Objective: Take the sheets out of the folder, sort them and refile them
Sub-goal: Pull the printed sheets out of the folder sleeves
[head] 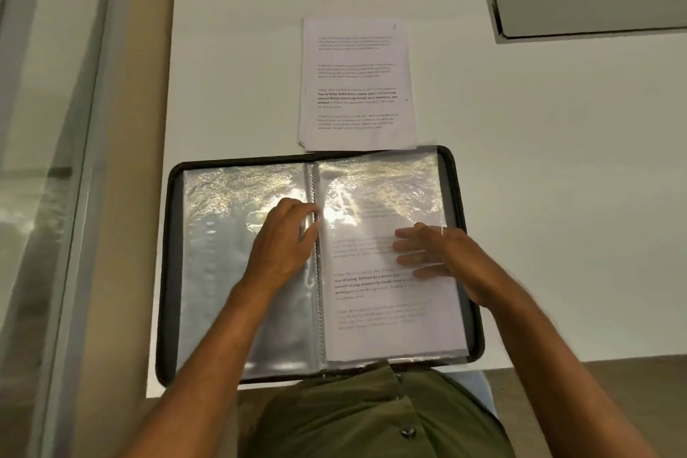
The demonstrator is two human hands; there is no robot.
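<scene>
A black zip-edged folder of clear plastic sleeves lies open on the white counter. The left hand curls its grip at the spiral spine; the right hand rests spread flat on a sleeved printed sheet. A stack of printed white sheets lies just beyond the folder.

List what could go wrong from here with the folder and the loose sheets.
1. The loose stack lies against the folder's far edge; shifting the folder could scatter it.
2. Glare on the sleeves hides print, so a page may be misread.
3. The right hand sliding flat could crease the filed sheet.
</scene>
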